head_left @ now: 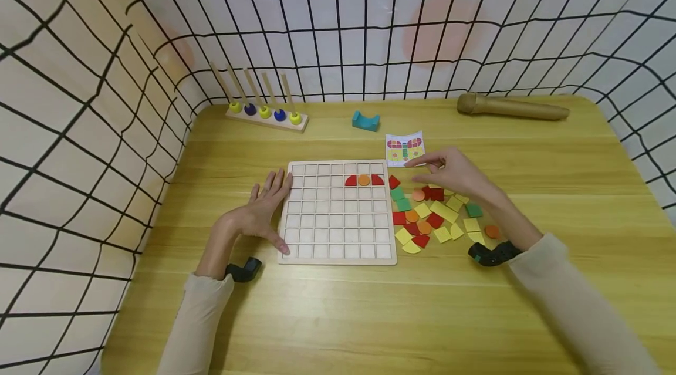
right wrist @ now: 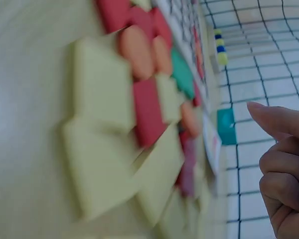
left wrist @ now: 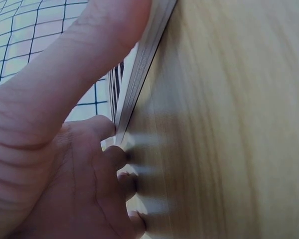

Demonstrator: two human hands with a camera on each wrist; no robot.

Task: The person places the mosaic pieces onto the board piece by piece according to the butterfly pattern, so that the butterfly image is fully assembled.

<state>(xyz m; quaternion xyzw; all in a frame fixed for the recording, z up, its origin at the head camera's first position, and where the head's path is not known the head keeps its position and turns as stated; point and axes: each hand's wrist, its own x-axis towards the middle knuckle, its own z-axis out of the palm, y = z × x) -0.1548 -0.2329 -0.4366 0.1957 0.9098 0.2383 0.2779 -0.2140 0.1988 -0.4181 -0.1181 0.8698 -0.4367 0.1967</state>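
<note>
A square wooden grid board (head_left: 338, 210) lies flat on the table. In its second row, an orange disc (head_left: 363, 180) sits between two red quarter-round pieces, one of them the left red piece (head_left: 351, 181). My left hand (head_left: 259, 210) is spread along the board's left side, thumb on the near left corner and fingertips by the edge. The left wrist view shows the thumb (left wrist: 74, 64) against the board's side. Just right of the butterfly picture card (head_left: 405, 149), my right hand (head_left: 456, 174) hovers above the loose pieces, index finger and thumb apart, nothing visible between them.
Several loose yellow, red, green and orange pieces (head_left: 445, 212) lie right of the board, some overlapping. A peg stand with beads (head_left: 267, 118), a teal block (head_left: 365, 121) and a wooden stick (head_left: 512, 107) stand along the back. Black netting (head_left: 338, 23) borders the table.
</note>
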